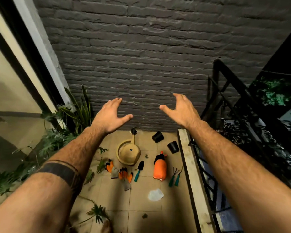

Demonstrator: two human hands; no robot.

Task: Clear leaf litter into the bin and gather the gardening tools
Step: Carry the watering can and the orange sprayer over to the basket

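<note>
Both my hands are held out in front of me, high above the tiled floor, holding nothing. My left hand (110, 115) has its fingers spread, and so does my right hand (180, 110). Below them on the tiles lie a beige watering can (128, 153), an orange spray bottle (160, 168), a teal-handled trowel (139, 170), a teal hand rake (173, 176) with a second teal tool (178, 176) beside it, and orange-and-grey gloves (123, 173). Small bits of leaf litter (144, 216) dot the tiles.
Two black plastic pots (158, 136) (173, 147) lie near the grey brick wall (141, 64). A white plastic piece (155, 195) lies on the tiles. Green plants (74, 115) line the left side. A concrete ledge (190, 165) and black railing (233, 101) bound the right.
</note>
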